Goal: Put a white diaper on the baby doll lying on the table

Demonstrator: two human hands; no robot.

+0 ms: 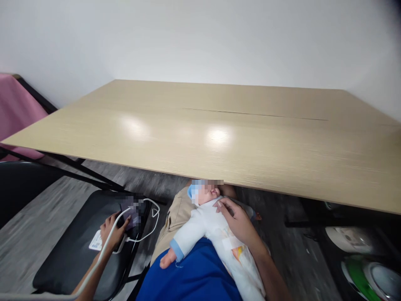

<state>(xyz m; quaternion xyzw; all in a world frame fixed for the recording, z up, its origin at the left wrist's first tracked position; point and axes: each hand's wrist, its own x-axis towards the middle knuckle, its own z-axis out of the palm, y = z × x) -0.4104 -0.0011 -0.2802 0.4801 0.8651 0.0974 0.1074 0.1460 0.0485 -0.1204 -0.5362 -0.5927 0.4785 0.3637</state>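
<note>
Right hand [233, 215] pinches the doll [200, 221] at its collar; leftward of the doll, left hand [113, 230] holds a phone [131, 214], white case [95, 241] print illegible.

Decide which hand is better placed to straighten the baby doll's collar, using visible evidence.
Probably the right hand: its fingertips are at the baby doll's upper chest, close to the collar. The left hand is away over the black chair, beside a white cable.

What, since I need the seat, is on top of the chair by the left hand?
A blurred purplish item, a white object and white cabling are on the chair. The left hand hides part of them; what lies beneath it cannot be seen.
</note>
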